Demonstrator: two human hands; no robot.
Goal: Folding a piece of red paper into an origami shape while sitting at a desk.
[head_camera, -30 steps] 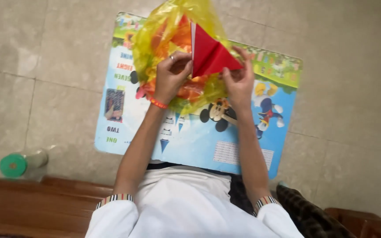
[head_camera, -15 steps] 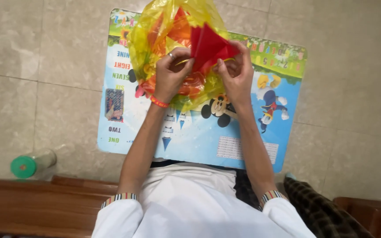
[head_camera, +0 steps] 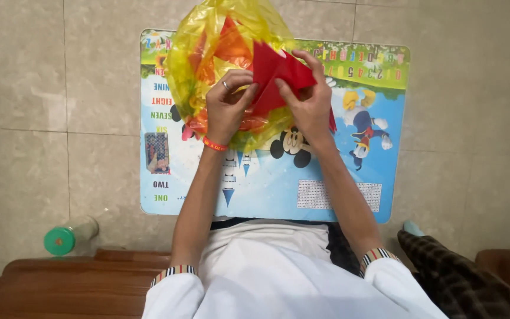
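Both hands work a piece of red paper [head_camera: 278, 74] above a small surface [head_camera: 337, 177] printed with bright cartoon figures and blue sky. The left hand [head_camera: 226, 109] pinches the paper's lower left edge between thumb and fingers; a ring sits on 1 finger and an orange band [head_camera: 214, 144] circles the wrist. The right hand [head_camera: 309, 100] grips the paper's right side, fingers curled over the top edge and thumb pressed against the near face. Neither hand is released: each is closed on the red paper.

The paper is folded into an angular shape with pointed corners. Its long axis runs on a slant from lower left, near the left thumb, up toward the right, and its sharpest tips point up and away from the person. It is held just above the surface, not lying flat on it.

Directly behind and under the paper lies a crumpled yellow plastic bag [head_camera: 202, 53], translucent, with orange and red sheets showing through it. The bag rests on the far left part of the surface.

The surface stands on a tiled floor [head_camera: 30, 88]. A clear bottle with a green cap [head_camera: 69, 235] lies on the floor to the left, near a wooden edge [head_camera: 60, 289]. A dark checked cloth [head_camera: 461, 277] lies at the lower right.
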